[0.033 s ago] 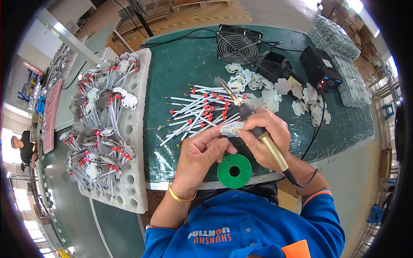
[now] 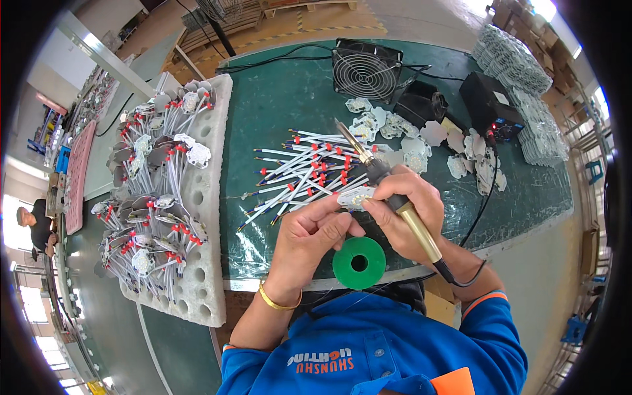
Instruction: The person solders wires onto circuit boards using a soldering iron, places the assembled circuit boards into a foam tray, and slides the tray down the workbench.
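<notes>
My right hand [image 2: 394, 229] grips the soldering iron [image 2: 421, 238] by its handle, tip pointing up and away from me. The small white plate [image 2: 354, 199] sits above the near side of the bench [image 2: 276, 85], between the right thumb and the fingertips of my left hand [image 2: 309, 240]. The left fingers are curled, index at the plate's edge; I cannot tell whether they pinch anything else. The green spool [image 2: 347, 266] is just below them; white wires [image 2: 289, 172] lie beyond.

Handling: the plate is probably light, stiff and thin, its face easily damaged. Hold it by the rim. Hold the iron at the handle only; treat the metal tip as hot.
</notes>
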Available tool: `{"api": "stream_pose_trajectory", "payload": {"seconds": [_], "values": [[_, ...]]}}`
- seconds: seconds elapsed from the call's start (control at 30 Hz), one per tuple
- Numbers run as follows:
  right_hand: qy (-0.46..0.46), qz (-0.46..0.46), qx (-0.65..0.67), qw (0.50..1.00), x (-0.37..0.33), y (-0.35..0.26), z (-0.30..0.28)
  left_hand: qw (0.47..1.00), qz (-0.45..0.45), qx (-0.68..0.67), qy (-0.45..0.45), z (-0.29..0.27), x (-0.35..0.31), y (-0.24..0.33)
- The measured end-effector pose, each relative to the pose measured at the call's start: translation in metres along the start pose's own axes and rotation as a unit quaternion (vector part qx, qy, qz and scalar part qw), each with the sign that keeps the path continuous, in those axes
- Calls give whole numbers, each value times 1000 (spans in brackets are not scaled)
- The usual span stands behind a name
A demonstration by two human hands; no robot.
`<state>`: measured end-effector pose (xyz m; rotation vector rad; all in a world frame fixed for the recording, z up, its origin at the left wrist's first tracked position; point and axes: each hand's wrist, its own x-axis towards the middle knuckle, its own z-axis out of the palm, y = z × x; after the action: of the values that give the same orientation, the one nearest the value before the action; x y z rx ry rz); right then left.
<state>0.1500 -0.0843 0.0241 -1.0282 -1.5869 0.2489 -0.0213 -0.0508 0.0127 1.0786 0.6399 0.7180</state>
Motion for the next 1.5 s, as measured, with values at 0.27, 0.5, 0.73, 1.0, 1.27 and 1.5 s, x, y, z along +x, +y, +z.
{"api": "stream_pose_trajectory", "payload": {"seconds": [0.27,0.5,0.73,1.0,1.27,1.5], "values": [[81,44,45,995,-10,-1,11,997,56,-25,56,13,-1,-7],[98,25,0,995,-15,-4,13,995,47,-59,70,14,-3,-9],[89,-2,-8,996,-14,-7,15,992,58,-64,97,13,-9,-7],[3,-120,71,990,-23,-10,-26,980,102,109,134,1,-22,15],[-94,-122,135,979,-17,-27,-47,982,84,124,116,2,-30,20],[-115,-105,113,981,-19,-25,-44,983,76,139,96,3,-30,20]]}}
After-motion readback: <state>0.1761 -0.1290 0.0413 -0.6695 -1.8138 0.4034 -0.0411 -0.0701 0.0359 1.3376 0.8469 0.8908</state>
